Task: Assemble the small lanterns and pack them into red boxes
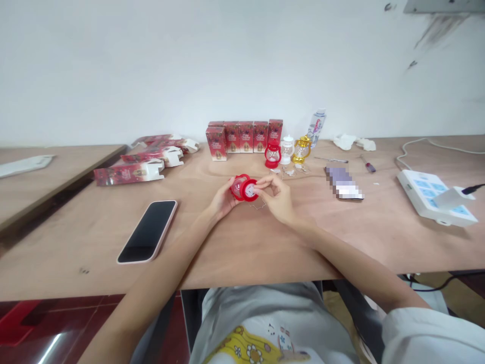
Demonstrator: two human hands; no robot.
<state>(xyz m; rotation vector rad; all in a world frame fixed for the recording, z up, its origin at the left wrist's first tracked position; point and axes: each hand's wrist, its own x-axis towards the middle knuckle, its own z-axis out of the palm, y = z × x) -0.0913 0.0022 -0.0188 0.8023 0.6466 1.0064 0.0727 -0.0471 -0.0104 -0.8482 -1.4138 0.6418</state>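
A small red lantern (238,187) lies tipped on its side in my left hand (223,198), whose fingers are wrapped round its body. The lantern's red base (249,190) faces me and to the right, showing a white round plate inside the rim. My right hand (278,198) is closed in a pinch at the right side of that white plate. Whatever is between those fingertips is too small to make out. A thin wire loop (258,204) shows just below the base. Beyond my hands stand a red lantern (272,154), a white lantern (287,150) and a gold lantern (301,150).
Several red boxes (245,137) stand by the wall; opened, flattened boxes (131,172) lie to the left. A black-screened phone (148,231) is at the near left. On the right are a second phone (343,182), a screwdriver (368,164), a bottle (316,127) and a power strip (434,196).
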